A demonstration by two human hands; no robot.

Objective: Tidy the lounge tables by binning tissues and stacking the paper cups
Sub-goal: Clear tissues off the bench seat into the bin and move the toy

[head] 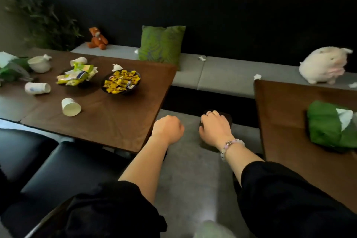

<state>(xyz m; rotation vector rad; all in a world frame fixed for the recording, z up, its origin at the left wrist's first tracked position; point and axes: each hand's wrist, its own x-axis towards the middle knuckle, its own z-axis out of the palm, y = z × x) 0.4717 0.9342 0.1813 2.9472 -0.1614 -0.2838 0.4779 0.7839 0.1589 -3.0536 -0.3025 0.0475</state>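
Left hand (167, 129): fingers curled into a loose fist, nothing visible in it, held over the grey floor between the two tables. Right hand (214, 127): fingers bent down over the rim of a dark, round-cornered bin (228, 117) standing on the floor; whether they grip it or only rest on it cannot be told. A pink and white bead bracelet (230, 144) sits on the right wrist.

On the dark brown wooden table (119, 121) to the left, three white paper cups lie on their sides, well apart: one nearest the edge (70, 106), one with a blue print (37, 88), one farther back (79, 60). A white crumpled tissue (116, 67) lies just beside a dark bowl of yellow-wrapped sweets (121, 81). More crumpled tissues lie on the grey bench cushion (212, 71): one (136, 51) beside a green patterned pillow (161, 43), one (201, 58) mid-bench, one (257, 76) at the second table's far corner.
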